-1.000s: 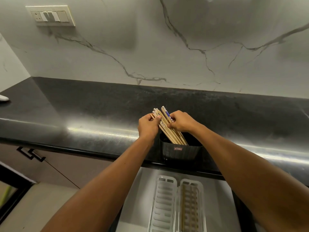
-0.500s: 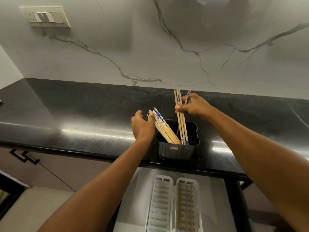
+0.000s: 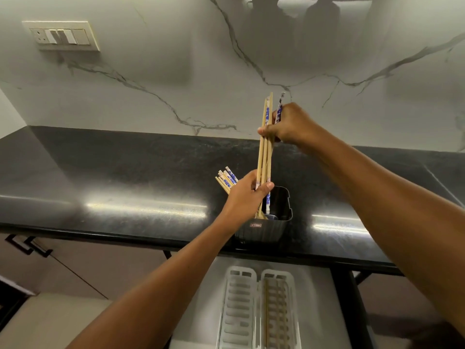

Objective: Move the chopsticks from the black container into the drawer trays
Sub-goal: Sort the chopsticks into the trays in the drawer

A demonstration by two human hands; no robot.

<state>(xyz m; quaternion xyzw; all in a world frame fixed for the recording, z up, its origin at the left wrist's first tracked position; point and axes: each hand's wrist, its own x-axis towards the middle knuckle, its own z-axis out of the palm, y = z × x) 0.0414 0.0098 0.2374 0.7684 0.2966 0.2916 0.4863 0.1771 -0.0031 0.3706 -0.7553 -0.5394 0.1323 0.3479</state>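
A black container [image 3: 279, 222] stands near the front edge of the dark counter. My right hand [image 3: 289, 125] grips a small bunch of wooden chopsticks [image 3: 264, 152] with blue-patterned tops, lifted nearly upright so their tips hang over the container. My left hand [image 3: 247, 195] closes around the lower part of that bunch, right above the container's rim. More chopsticks [image 3: 226, 178] lean out to the left behind my left hand. Below the counter, two white slotted trays [image 3: 239, 308] lie side by side in the open drawer; the right tray [image 3: 279, 311] holds a couple of chopsticks.
The black counter [image 3: 125, 177] runs left to right under a marble-look wall. A switch plate [image 3: 61, 36] is high on the left wall. Cabinet handles [image 3: 27, 245] sit below the counter at left. The drawer floor [image 3: 201, 311] is pale grey around the trays.
My right hand has raised a small bunch of chopsticks well above the container. My left hand moved from the container's left side onto the bunch's lower part.
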